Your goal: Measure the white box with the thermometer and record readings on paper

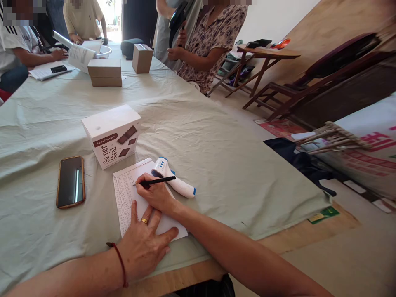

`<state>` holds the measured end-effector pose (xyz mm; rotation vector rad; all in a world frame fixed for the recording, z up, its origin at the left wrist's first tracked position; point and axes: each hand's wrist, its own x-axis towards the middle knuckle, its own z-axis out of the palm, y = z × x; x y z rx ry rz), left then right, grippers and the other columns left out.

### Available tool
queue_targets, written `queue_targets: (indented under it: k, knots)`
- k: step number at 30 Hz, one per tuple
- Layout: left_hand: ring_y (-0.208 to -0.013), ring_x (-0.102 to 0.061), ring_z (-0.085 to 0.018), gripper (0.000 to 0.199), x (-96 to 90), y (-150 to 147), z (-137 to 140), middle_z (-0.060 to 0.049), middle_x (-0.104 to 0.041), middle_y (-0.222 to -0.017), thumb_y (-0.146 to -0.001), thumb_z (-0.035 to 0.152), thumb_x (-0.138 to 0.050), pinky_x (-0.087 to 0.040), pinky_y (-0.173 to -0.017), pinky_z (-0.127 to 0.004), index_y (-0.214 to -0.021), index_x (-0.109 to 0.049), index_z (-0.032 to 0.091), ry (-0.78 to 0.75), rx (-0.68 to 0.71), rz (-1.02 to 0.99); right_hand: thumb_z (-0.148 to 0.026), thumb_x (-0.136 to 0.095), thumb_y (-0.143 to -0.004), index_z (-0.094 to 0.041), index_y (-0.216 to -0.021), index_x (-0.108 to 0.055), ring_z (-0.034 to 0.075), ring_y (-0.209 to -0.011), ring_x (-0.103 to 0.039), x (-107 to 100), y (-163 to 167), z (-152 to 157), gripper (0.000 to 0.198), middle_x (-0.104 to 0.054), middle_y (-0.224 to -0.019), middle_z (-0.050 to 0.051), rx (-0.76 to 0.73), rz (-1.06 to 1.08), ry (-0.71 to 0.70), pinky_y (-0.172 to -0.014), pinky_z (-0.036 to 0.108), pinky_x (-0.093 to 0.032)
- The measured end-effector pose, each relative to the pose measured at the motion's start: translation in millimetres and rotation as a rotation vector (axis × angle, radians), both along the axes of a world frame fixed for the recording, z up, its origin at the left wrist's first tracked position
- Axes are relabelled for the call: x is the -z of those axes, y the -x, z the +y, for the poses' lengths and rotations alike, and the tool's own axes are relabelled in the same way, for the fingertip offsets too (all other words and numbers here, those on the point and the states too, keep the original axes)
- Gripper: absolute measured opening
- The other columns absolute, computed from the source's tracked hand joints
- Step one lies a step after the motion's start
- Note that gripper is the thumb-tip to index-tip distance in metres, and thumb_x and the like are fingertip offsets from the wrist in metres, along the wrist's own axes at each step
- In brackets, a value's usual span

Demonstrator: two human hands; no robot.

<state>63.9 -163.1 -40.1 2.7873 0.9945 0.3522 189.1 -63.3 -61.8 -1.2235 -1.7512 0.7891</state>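
My right hand [156,194] pinches the light, stiff pen [156,180] near its tip; my left hand [140,243], flat and unclenched, pins the flimsy sheet [130,194] at 6 o'clock.

1. A long table [216,156] under a pale green cloth fills the room.
2. Right of the table, a folding wooden table [266,53] and dark wooden chairs [324,78] stand against a tan wall [309,29].
3. Beyond the table's far end, daylight enters a doorway [114,16].
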Motion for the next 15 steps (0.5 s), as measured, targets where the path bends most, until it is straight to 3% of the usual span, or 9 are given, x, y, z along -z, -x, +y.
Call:
queue_targets:
  k: [15]
  knots:
    - [-0.136,-0.039,-0.039,0.042,0.6,0.4,0.3,-0.017,-0.05,-0.137,-0.097,0.041,-0.053,-0.024,-0.106,-0.076,-0.137,-0.054,0.033,-0.016,0.004,0.011,-0.016,-0.053,-0.074,-0.025,-0.072,-0.056,0.016,-0.064,-0.06,-1.2,0.8,-0.8,0.009,-0.065,-0.068,-0.001,0.028,-0.011,-0.008,-0.067,0.029,-0.054]
